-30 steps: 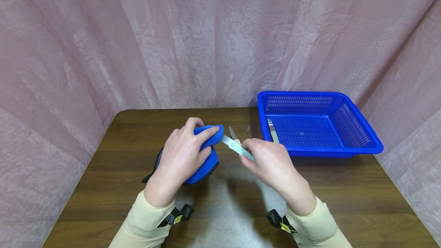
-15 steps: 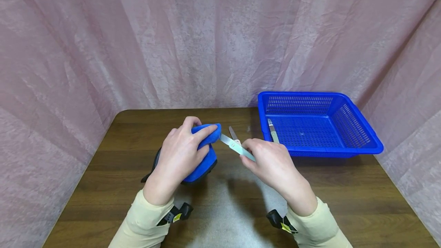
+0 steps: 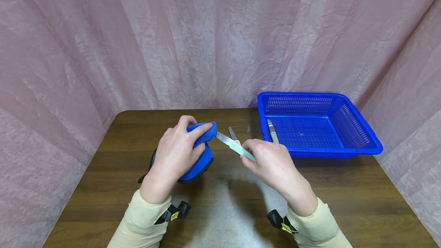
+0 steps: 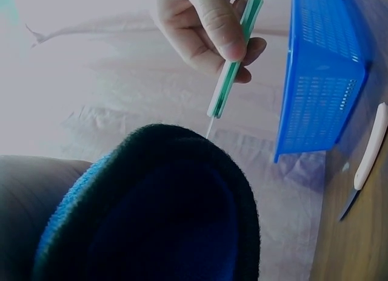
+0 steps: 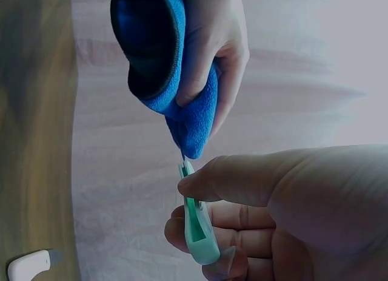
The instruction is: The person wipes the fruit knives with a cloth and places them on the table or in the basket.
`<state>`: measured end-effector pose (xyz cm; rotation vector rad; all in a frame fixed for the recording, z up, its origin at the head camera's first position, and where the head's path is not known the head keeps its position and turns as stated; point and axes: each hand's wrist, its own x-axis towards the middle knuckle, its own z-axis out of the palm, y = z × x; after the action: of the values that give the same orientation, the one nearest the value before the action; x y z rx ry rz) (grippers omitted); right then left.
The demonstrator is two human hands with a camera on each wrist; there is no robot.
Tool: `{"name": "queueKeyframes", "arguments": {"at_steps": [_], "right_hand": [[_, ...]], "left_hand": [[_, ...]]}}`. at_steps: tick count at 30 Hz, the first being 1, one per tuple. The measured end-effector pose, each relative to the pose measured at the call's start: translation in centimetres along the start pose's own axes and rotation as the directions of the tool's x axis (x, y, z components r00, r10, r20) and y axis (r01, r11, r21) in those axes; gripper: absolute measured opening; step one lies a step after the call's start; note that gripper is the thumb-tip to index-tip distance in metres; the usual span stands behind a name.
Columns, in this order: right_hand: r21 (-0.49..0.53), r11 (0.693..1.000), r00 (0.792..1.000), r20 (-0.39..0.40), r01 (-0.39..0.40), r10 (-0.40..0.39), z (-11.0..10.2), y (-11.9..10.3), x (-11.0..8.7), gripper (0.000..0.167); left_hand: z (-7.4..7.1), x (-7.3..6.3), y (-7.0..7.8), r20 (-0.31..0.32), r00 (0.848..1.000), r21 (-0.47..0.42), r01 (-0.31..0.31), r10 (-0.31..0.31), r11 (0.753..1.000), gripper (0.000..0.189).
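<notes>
My left hand (image 3: 173,152) grips a bunched blue cloth (image 3: 200,167) with a dark border, fingers and thumb pinching one fold of it. From that fold comes the blade of a small folding knife (image 3: 237,147) with a mint-green handle. The blade tip meets the cloth edge; whether it runs inside the fold cannot be told. My right hand (image 3: 272,163) holds the handle between thumb and fingers, as the right wrist view also shows with the slotted handle (image 5: 200,229). Just behind lies a second folding knife, pale pink (image 4: 371,146), blade out, on the table.
A blue plastic basket (image 3: 330,152) stands at the back right of the wooden table (image 3: 103,186). Inside it, along the left wall, rests a knife with a grey-green handle (image 3: 273,135). Pink curtains (image 3: 206,41) hang behind and at the sides.
My left hand has drawn the cloth leftward along the blade, so more of the blade shows. The right hand and the knife have stayed almost still.
</notes>
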<state>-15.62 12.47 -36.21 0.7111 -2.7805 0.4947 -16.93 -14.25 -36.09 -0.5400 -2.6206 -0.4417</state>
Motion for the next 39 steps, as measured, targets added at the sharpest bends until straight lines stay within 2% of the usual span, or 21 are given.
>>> {"name": "queueKeyframes", "arguments": {"at_steps": [23, 39], "right_hand": [[0.009, 1.000, 1.000, -0.004, -0.001, 0.001, -0.1, 0.1, -0.1, 0.008], [0.019, 1.000, 1.000, 0.003, -0.004, 0.004, 0.0, 0.2, -0.1, 0.010]], "left_hand": [[-0.3, 0.0, -0.7, -0.008, 0.999, -0.004, 0.034, -0.034, 0.999, 0.052], [0.1, -0.3, 1.1, -0.043, 0.997, -0.004, -0.068, 0.068, 0.998, 0.052]]}}
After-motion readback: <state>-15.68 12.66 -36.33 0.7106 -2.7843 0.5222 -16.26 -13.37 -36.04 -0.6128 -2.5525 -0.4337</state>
